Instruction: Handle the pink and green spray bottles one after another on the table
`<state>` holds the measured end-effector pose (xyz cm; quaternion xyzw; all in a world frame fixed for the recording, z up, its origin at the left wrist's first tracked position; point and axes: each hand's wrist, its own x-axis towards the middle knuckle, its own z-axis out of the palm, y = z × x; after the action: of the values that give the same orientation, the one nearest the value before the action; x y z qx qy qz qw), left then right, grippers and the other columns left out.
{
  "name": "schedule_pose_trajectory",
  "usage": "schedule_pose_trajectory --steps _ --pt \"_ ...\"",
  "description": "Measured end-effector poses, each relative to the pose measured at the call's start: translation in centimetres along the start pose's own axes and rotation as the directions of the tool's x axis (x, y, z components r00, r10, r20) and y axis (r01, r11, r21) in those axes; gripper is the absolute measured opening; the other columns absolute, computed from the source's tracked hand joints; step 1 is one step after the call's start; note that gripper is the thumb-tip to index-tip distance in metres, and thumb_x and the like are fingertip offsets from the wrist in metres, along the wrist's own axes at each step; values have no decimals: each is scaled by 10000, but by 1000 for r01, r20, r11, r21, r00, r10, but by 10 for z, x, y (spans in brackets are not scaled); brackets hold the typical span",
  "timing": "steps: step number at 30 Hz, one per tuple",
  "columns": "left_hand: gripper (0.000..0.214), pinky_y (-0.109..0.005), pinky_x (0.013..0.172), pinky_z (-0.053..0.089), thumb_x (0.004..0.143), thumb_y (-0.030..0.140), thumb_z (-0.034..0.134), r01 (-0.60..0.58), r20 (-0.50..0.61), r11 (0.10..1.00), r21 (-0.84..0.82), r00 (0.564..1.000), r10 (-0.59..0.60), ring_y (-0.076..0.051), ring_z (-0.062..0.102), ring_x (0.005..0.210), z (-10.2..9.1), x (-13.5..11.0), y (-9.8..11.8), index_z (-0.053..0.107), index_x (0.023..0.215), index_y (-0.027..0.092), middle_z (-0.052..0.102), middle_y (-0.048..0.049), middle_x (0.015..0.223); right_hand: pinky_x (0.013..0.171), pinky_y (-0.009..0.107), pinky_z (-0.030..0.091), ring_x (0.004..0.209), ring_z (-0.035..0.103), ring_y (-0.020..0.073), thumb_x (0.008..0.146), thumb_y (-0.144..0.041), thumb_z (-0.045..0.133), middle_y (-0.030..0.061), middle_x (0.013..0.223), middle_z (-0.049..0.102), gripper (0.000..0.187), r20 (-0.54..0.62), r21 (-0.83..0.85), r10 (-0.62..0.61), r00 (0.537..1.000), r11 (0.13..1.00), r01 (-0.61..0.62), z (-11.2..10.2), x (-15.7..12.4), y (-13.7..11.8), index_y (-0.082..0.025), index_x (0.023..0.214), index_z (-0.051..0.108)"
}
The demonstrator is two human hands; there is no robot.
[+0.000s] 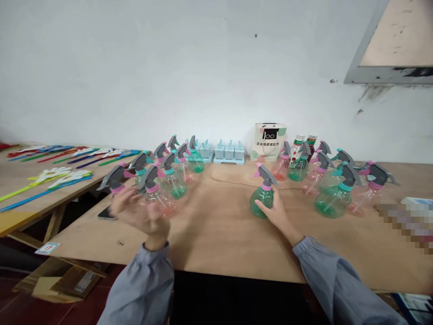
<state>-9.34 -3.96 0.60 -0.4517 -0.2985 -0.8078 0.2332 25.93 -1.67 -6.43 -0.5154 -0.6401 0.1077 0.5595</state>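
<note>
My right hand [275,211] is wrapped around a spray bottle [257,205] with a green body, a pink collar and a grey-and-pink trigger head. The bottle stands upright on the wooden table, apart from the others. My left hand [140,212] is smeared by motion, but its fingers look spread, with nothing visible in them. It is in front of the left group of spray bottles, nearest a pink-collared bottle [117,178] whose body it hides and a clear pinkish bottle [164,205]. Whether it touches either, I cannot tell. Behind these stand several more green and pink bottles [176,183].
More spray bottles [333,201] stand in a group on the right. At the back are pale blue ice-pop moulds [229,153], a printed paper bag [268,143] and two labelled drink bottles [297,146]. A dark phone [107,214] lies left. Colourful hand-shaped sticks [50,180] cover a neighbouring table.
</note>
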Motion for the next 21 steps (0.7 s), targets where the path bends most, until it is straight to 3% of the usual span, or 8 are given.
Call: schedule_pose_trajectory --steps 1,3,5,7,9,16,19,21 --pt "356 -490 997 485 917 491 550 57 240 996 -70 970 -39 -256 593 1131 10 -6 17 532 1200 274 584 -56 1181 1013 566 490 1177 612 348 768 -548 712 181 1284 608 729 13 -9 -10 1000 1000 10 1 -2 0 -194 1332 417" --pt "366 -465 1050 462 949 399 539 272 736 959 -82 665 -126 -249 571 1221 35 -23 48 529 1282 247 592 -95 1284 1021 569 489 1193 606 351 799 -511 675 192 1290 601 709 50 -23 -54 997 998 55 5 -6 -2 -178 1358 395" --pt "567 -489 1128 404 898 444 616 470 909 882 -34 382 -169 -290 456 1386 63 -43 72 447 1395 231 476 -149 1472 1023 565 495 1202 605 347 837 -462 630 193 1286 597 667 94 -29 -118 989 992 121 10 -12 -6 -170 1381 378" --pt "820 -519 1190 326 777 477 752 594 959 804 22 215 -185 -336 365 1459 87 -60 88 385 1457 203 410 -183 1525 1029 564 498 1211 602 342 866 -424 601 185 1288 593 633 132 -35 -192 973 980 198 17 -19 -12 -180 1402 370" --pt "978 -530 1208 290 686 472 831 668 958 742 58 171 -229 -360 340 1470 105 -72 97 349 1490 195 418 -192 1515 1039 573 494 1234 590 343 894 -412 580 182 1311 578 631 160 -56 -254 954 962 266 24 -27 -20 -195 1439 349" --pt "609 -419 1030 480 794 397 742 818 860 575 20 279 -428 -250 615 1166 117 -74 83 527 1336 218 632 -122 1265 1067 587 467 1322 515 377 839 -607 664 196 1427 508 787 293 -167 -328 898 907 386 11 -12 -29 -226 1463 375" --pt "493 -372 935 523 764 402 767 889 858 457 32 210 -468 -234 651 1086 113 -60 68 627 1193 205 681 -93 1161 1103 537 434 1305 510 300 901 -527 598 167 1417 465 690 -121 -168 -224 967 965 202 -11 43 -3 -222 1449 310" --pt "516 -349 911 528 737 406 795 917 847 398 35 184 -499 -230 653 1085 110 -52 61 644 1193 216 695 -75 1126 1124 542 396 1337 450 315 840 -512 647 204 1443 390 794 -409 -178 -128 903 982 59 -21 87 21 -163 1439 260"
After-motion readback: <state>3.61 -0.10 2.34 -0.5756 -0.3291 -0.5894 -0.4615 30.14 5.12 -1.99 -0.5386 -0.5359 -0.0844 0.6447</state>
